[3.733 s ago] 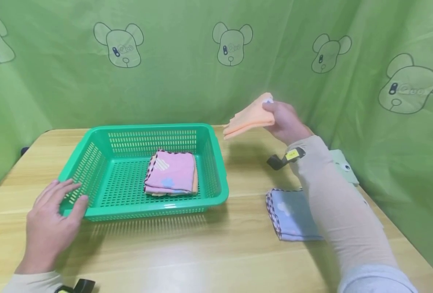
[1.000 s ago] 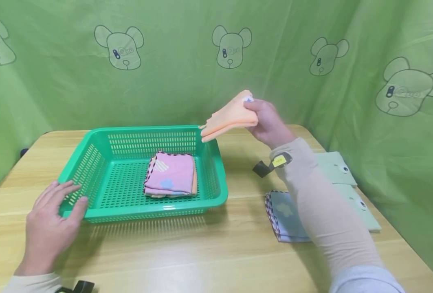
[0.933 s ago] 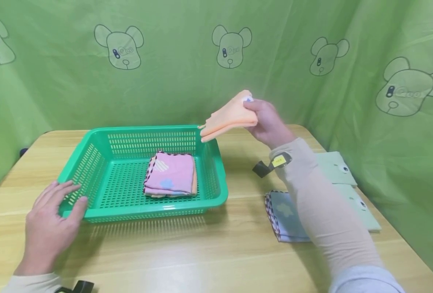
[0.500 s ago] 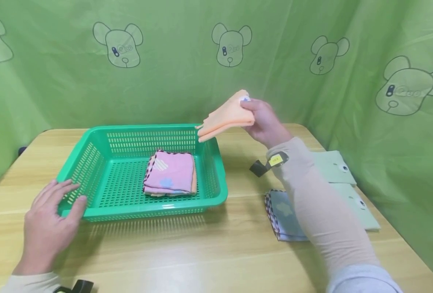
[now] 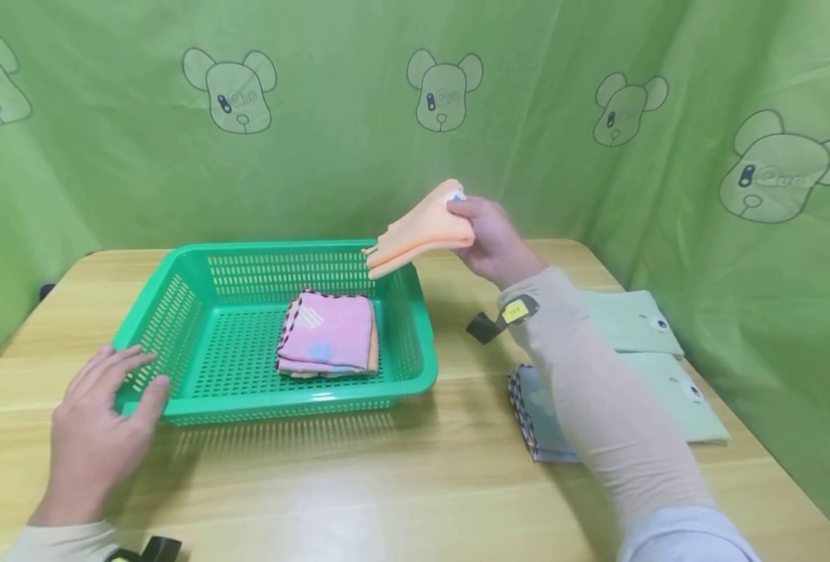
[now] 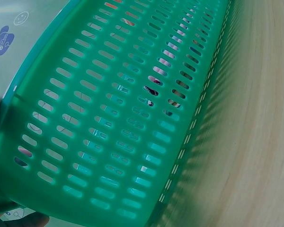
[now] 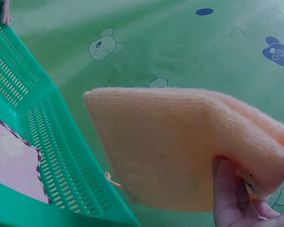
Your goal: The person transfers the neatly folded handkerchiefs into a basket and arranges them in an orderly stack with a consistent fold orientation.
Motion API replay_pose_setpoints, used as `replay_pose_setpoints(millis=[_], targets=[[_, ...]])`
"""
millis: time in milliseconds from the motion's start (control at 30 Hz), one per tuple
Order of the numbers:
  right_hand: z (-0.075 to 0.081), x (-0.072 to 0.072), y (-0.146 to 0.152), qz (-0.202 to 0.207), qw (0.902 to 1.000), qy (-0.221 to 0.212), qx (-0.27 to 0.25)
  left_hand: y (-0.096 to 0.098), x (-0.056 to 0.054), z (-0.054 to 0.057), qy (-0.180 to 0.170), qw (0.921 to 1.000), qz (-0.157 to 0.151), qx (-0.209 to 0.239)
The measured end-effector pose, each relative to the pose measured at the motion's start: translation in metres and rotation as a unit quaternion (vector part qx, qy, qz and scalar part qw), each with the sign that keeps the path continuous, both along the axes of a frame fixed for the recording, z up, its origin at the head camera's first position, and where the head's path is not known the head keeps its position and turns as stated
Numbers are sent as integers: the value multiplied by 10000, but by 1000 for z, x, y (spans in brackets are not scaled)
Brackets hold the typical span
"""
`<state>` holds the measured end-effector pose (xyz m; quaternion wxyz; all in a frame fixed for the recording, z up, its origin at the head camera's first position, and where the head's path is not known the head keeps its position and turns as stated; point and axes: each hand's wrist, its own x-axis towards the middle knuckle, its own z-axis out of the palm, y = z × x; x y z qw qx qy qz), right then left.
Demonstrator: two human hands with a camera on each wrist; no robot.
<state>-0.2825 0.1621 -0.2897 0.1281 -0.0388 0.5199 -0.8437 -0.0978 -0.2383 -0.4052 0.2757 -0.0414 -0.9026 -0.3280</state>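
Note:
My right hand (image 5: 495, 242) pinches a folded peach towel (image 5: 422, 234) by one end, thumb on top beside a small white patch. The towel is held up in the air, its free end over the back right corner of the green basket (image 5: 425, 343). In the right wrist view the peach towel (image 7: 156, 146) shows thick fuzzy layers and a small loop at its edge. My left hand (image 5: 98, 429) rests on the basket's front left corner, fingers extended over the rim. Inside the basket, at the right, lies a stack with a folded pink towel (image 5: 326, 332) on top.
Right of the basket a folded blue towel (image 5: 544, 421) with a checked edge lies on the wooden table (image 5: 386, 492), partly behind my right forearm. Two light green folded towels (image 5: 642, 320) with eye patterns lie near the table's right edge. A green curtain (image 5: 337, 179) surrounds the table.
My right hand has carried the peach towel leftward, from beside the basket to over its back right corner. My left hand and the basket have stayed in place.

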Motion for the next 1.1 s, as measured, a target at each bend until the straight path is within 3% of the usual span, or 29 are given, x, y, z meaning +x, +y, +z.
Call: replay_pose_setpoints(millis=[1100], targets=[[-8,0,-37,48,9997,-221,-138,-1,1,-1,37,10000,53,38]])
